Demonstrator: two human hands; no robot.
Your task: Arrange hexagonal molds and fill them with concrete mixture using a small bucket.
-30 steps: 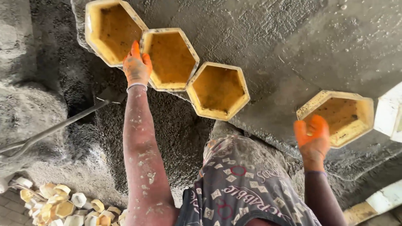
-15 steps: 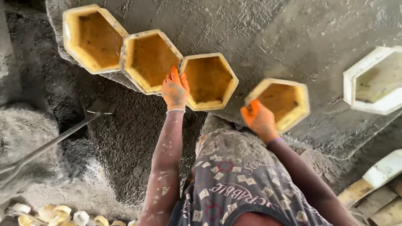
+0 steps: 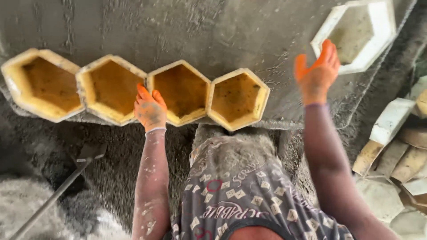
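**Trainee:** Where do the hands sit at this step?

**Instructor:** The left hand (image 3: 150, 109) rests flat, fingers spread, on the rims where the second yellow mould (image 3: 111, 87) meets the third yellow mould (image 3: 181, 91). It grips nothing. The right hand (image 3: 316, 71) is open in the air, palm forward, near the white mould (image 3: 358, 33), not touching it.

**Trainee:** Where are the moulds?

**Instructor:** Four yellow hexagonal moulds stand in a row along the near edge of the grey table (image 3: 200, 26), side against side. The white mould lies apart, farther back on the right.

**Trainee:** How do I do this well?

**Instructor:** Judging from the layout, keep the row steady with the flat left palm. Take the white mould by its rim with a full grasp, not fingertips. Bring it flat-side to flat-side against the fourth yellow mould (image 3: 239, 98), level, and clear of the table edge. Expect a gritty, slippery surface.

**Trainee:** Any hazards?

**Instructor:** The shovel (image 3: 62, 186) lies below on the left.
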